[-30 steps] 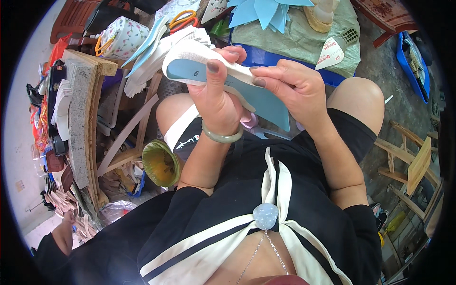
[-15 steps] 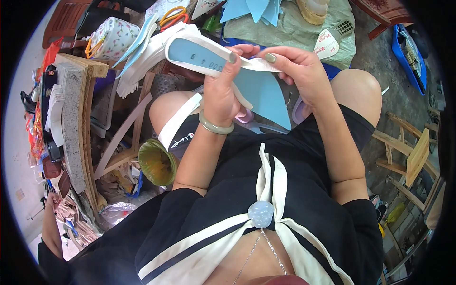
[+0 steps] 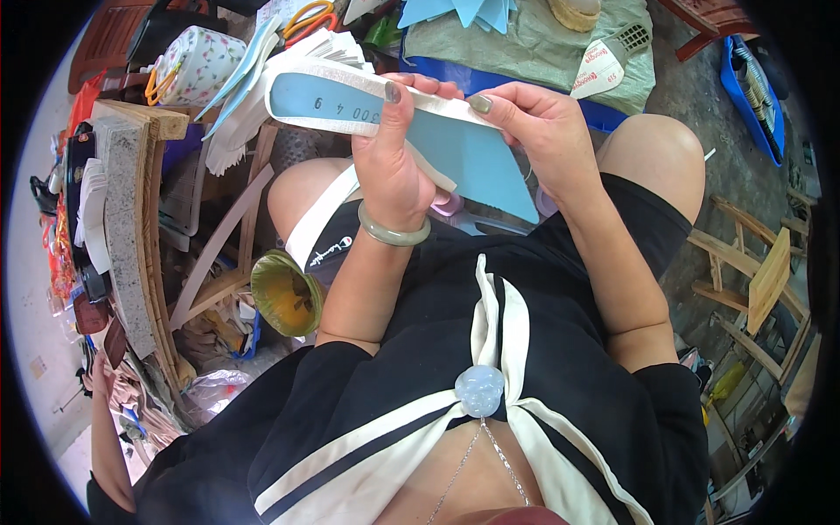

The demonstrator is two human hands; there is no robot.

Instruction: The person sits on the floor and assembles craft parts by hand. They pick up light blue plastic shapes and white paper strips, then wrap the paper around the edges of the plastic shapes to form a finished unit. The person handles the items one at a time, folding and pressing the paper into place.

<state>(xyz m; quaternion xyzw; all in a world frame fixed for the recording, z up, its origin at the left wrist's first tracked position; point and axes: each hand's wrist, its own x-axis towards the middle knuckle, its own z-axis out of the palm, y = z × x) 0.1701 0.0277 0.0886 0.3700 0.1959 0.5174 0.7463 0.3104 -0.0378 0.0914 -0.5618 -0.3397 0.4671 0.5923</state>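
A blue insole board (image 3: 472,162) with white strip (image 3: 451,107) along its edge is held above my lap, its rounded end to the left. My left hand (image 3: 389,171) grips it near that end, thumb on top and fingers behind. At the far edge my right hand (image 3: 547,136) pinches the strip between thumb and fingers, against the board. Part of the right fingers is hidden behind. A longer white band (image 3: 325,217) hangs over my left knee, beside the left wrist.
At the left, a stack of white pieces (image 3: 232,131) lies by orange-handled scissors (image 3: 308,19) and a flowered container (image 3: 199,63). Blue cut pieces (image 3: 459,10) rest on a green sack (image 3: 525,61) ahead. A wooden rack (image 3: 752,280) stands right. Another person's arm (image 3: 109,437) shows far left.
The board has shifted left and lies flatter along its far edge. My right hand has moved slightly left, and the strip it pinches now lies closer along the board's edge.
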